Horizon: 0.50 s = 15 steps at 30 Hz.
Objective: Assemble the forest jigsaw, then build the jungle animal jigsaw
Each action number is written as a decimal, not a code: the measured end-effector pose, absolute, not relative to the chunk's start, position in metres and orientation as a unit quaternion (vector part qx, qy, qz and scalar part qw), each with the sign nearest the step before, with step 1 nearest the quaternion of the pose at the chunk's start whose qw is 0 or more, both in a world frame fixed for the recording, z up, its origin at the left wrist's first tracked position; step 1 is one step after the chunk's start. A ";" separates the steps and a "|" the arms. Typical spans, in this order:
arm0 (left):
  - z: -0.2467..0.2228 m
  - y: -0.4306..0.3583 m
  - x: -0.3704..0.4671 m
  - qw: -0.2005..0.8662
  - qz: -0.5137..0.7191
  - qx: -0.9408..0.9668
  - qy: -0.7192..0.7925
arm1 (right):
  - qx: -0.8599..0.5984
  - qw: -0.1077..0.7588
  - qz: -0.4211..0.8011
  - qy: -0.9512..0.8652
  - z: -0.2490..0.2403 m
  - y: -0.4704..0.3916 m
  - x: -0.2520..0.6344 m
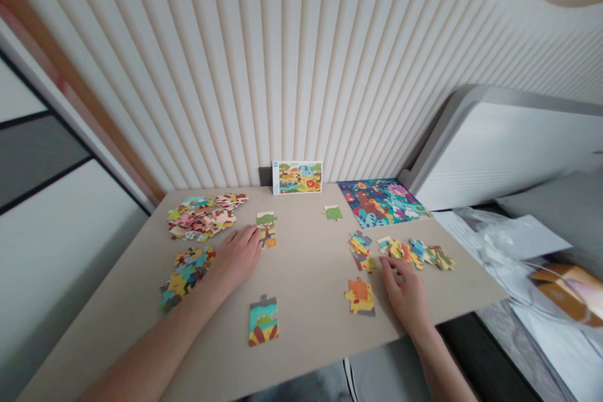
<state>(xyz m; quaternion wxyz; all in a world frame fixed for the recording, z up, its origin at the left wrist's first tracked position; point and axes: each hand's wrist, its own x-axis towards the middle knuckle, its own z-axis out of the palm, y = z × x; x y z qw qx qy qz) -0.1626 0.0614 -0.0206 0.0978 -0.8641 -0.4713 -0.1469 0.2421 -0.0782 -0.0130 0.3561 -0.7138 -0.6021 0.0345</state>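
My left hand [240, 252] lies low over the table, its fingertips at the left edge of a joined tree piece [267, 221]; what its fingers hold, if anything, is hidden. On the right, my right hand [400, 282] has bent fingers beside a row of loose yellow and blue pieces [405, 252]. Just left of it lie a joined strip [362, 251] and an orange and yellow piece [360, 296]. A crocodile section [264, 320] sits near the front edge. One green piece [333, 213] is farther back.
Two piles, one pink and red [202, 218], one multicoloured [186, 273], lie on the table's left. A picture card [298, 177] stands against the ribbed wall. A dark blue puzzle picture [384, 202] is at the back right. Papers, cables and an orange box [570, 292] are beyond the table.
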 end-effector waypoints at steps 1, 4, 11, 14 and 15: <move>-0.020 0.061 -0.162 0.099 -0.144 -0.865 -0.471 | -0.715 0.339 0.037 -0.611 -0.013 -0.076 0.241; -0.018 0.060 -0.161 0.100 -0.141 -0.863 -0.474 | -0.718 0.285 0.024 -0.634 -0.013 -0.070 0.233; -0.015 0.059 -0.161 0.091 -0.147 -0.862 -0.476 | -0.725 0.257 0.019 -0.639 -0.020 -0.071 0.233; -0.019 0.061 -0.163 0.085 -0.153 -0.864 -0.471 | -0.716 0.275 0.032 -0.641 -0.021 -0.071 0.236; -0.020 0.061 -0.164 0.083 -0.157 -0.865 -0.469 | -0.715 0.280 0.035 -0.640 -0.021 -0.071 0.237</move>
